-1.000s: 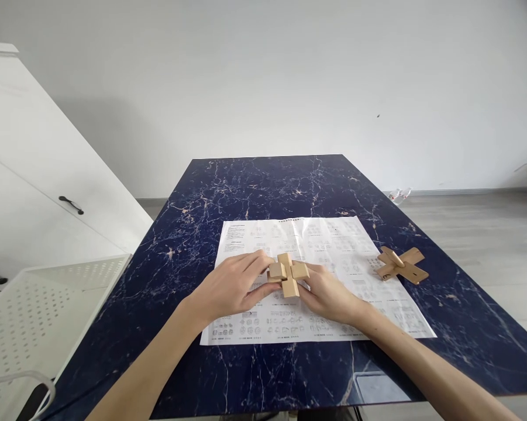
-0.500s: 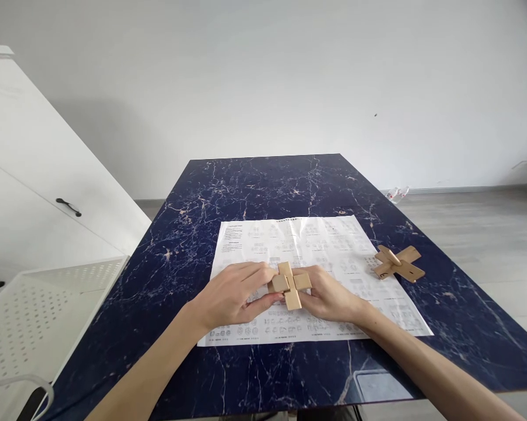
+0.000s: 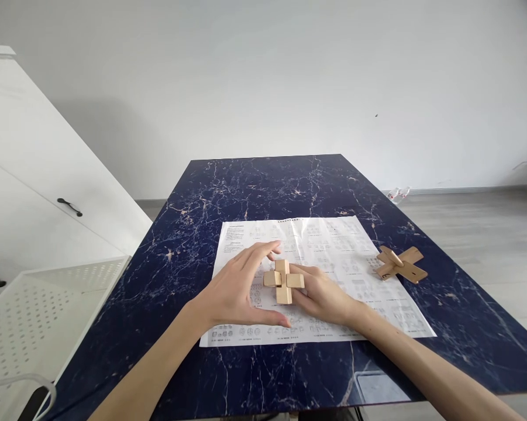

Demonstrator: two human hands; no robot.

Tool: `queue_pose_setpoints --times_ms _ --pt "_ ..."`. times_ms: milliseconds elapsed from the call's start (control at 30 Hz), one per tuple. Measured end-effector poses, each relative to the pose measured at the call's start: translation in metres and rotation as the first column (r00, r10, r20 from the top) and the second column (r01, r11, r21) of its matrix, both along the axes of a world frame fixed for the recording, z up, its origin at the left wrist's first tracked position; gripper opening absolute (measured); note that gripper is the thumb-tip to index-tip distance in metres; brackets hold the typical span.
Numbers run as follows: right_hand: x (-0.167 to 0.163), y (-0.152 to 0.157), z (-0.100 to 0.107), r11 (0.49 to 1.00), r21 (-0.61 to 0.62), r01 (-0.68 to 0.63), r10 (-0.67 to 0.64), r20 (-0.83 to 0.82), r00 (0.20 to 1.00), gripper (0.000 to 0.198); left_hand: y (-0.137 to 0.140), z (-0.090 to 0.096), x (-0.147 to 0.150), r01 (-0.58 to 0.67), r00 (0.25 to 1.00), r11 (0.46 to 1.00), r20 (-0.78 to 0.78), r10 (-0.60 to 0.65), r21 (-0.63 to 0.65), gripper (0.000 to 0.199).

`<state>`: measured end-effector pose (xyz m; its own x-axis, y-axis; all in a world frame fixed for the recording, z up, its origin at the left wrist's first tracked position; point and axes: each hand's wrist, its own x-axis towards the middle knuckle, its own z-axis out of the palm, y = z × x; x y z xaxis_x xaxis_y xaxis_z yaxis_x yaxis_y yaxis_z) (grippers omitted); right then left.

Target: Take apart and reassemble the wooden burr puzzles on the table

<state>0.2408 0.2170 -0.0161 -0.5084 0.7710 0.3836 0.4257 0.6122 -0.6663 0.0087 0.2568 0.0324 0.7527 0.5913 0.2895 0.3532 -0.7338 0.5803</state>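
A wooden burr puzzle, made of interlocked pale blocks in a cross shape, is held above the printed sheet. My right hand grips it from the right, its fingers partly hidden behind the blocks. Around the puzzle's left side, my left hand is open, thumb and fingers spread wide and apart from the wood. Below both hands lies the creased white instruction sheet with small printed diagrams.
A second wooden puzzle of flat crossed pieces rests at the sheet's right edge. All this is on a dark blue marble-patterned table. To the left stand a white perforated chair and a white cabinet.
My left hand has let go of the puzzle and spread its fingers. The puzzle has shifted slightly left and turned more upright in my right hand.
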Motion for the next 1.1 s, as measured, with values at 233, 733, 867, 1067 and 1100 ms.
queue_pose_setpoints --times_ms 233,733,867,1067,1100 --pt "-0.006 -0.003 -0.002 0.996 0.056 0.068 -0.067 -0.028 0.997 0.021 -0.006 -0.012 0.007 -0.010 0.995 1.000 0.096 0.007 0.026 0.074" --pt "-0.011 -0.004 -0.007 0.982 0.099 0.160 -0.147 -0.126 0.981 0.019 -0.015 -0.025 0.018 -0.109 0.956 0.989 0.284 0.077 0.100 0.073" --pt "-0.009 -0.004 -0.007 0.987 0.070 0.142 -0.133 -0.122 0.984 0.019 -0.015 -0.025 0.018 -0.118 0.956 0.989 0.279 0.090 0.085 0.072" --pt "-0.004 -0.003 -0.005 0.999 0.032 0.041 -0.038 -0.089 0.995 0.021 -0.013 -0.023 0.014 -0.078 0.970 0.991 0.240 0.051 0.106 0.074" --pt "-0.004 -0.003 -0.004 0.999 0.030 0.035 -0.032 -0.095 0.995 0.021 -0.013 -0.022 0.014 -0.076 0.969 0.991 0.242 0.048 0.110 0.074"
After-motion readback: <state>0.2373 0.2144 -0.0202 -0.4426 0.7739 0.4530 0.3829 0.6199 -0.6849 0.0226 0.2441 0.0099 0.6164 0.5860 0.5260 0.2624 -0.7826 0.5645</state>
